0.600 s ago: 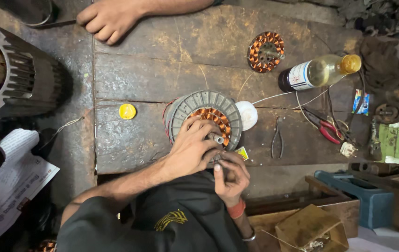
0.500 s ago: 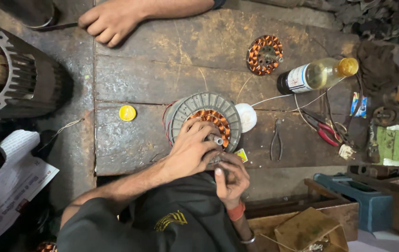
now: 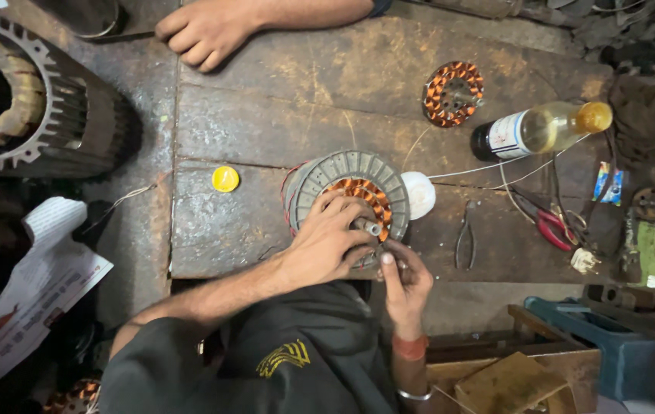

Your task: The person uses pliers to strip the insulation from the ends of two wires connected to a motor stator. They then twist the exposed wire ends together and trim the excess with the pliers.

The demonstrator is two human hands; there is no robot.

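1. The round grey stator (image 3: 347, 178) with its copper windings (image 3: 366, 195) lay flat near the front edge of the wooden table (image 3: 266, 123), right in front of the person, beside a white lid (image 3: 422, 195).
2. The left hand (image 3: 326, 244) was spread over the near side of the stator, fingers curled onto the copper coils and palm pressing down. That looked a sound way to keep the part from turning.
3. The right hand (image 3: 403, 277) sat at the stator's near edge with fingers drawn together around something small; what it pinched I could not tell, as the hands hid it.
4. To my eye the work wanted a light touch: the coil wire seemed thin, and a hard tug might have nicked its coating or pulled a turn loose.
5. Thin white leads (image 3: 496, 167) ran from the stator toward the bottle (image 3: 542, 129); they were best kept slack and free of the red-handled cutters (image 3: 546, 224).
6. The pliers (image 3: 465, 244) lay just right of the working hand.
7. Another person's hand (image 3: 203, 32) rested on the far edge, well apart.
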